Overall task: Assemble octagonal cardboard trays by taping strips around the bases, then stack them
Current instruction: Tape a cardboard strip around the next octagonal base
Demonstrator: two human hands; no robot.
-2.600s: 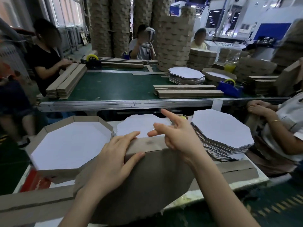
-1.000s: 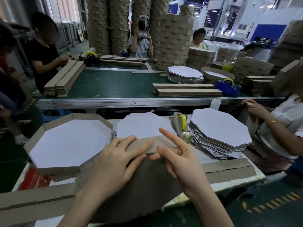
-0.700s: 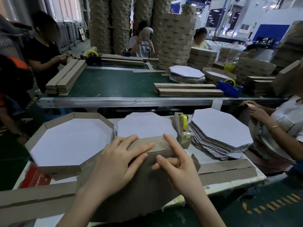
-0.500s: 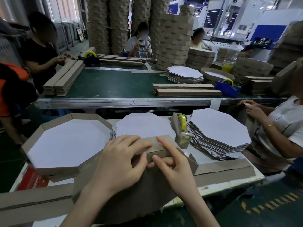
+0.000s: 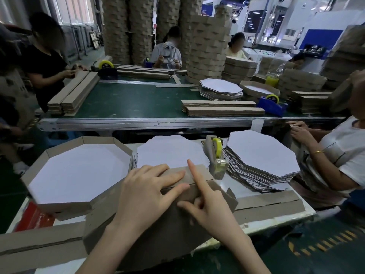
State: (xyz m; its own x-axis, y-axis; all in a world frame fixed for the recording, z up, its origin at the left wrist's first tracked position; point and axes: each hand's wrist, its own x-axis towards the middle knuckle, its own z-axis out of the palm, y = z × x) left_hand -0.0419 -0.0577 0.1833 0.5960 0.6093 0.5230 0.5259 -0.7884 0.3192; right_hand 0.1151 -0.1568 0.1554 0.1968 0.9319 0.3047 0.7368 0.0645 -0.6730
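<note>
Two hands work one tray (image 5: pixel 150 244), which stands tilted on its edge at the near side of the table (image 5: pixel 276 219), brown underside towards the camera. A strip (image 5: pixel 175 172) is folded over its top edge. The left hand (image 5: pixel 146 194) lies spread, fingers straight and pressed on the strip. The right hand (image 5: pixel 209 210) presses the strip with a straight forefinger, thumb out on the brown board, the other fingers folded in. A loose strip end (image 5: pixel 231 196) sticks up behind that hand.

Left of it lies a finished tray (image 5: pixel 47 155), a brown wall round a white floor. Behind the hands is a stack of white bases (image 5: pixel 171 151), and a taller, fanned stack (image 5: pixel 260 155) is at the right. Between the stacks a dispenser (image 5: pixel 218 169) holds a yellow roll (image 5: pixel 218 145). Spare strips (image 5: pixel 266 203) lie along the table's near edge.
</note>
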